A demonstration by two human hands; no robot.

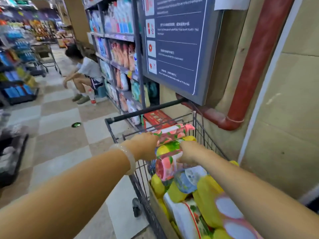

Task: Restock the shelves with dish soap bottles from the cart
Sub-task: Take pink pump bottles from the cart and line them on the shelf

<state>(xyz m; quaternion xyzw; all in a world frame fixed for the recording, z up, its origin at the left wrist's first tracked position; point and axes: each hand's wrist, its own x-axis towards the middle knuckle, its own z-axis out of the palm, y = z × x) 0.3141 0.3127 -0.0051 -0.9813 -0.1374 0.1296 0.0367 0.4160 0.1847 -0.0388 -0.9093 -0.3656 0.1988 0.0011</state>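
Left hand: the left hand (pixel 145 147), a pale bangle (pixel 126 156) on its wrist, is closed on the left end of a stack of fruit-printed dish soap packs (pixel 170 149); its fingers are buried behind the wrapping.
Right hand: the right hand (pixel 189 152) grips the right end of the same stack, fingers curled under the lower pink pack.
Stack: held between the two hands, at the far end of the wire cart (pixel 138 180).
Below the grip: more yellow and pink packs (pixel 203 200) fill the cart, some in a cardboard box (pixel 156 204).
Hard to tell: labels are blurred; how many packs are in the held stack is unclear.
Beyond the grip: the cart handle (pixel 146 110), then shelves (pixel 119 37) of bottles and refill pouches.
Room: checkered floor (pixel 65 135); a blue notice board (pixel 177 42) and red pipe (pixel 255 59) up right; a person (pixel 84 73) sits up the aisle.
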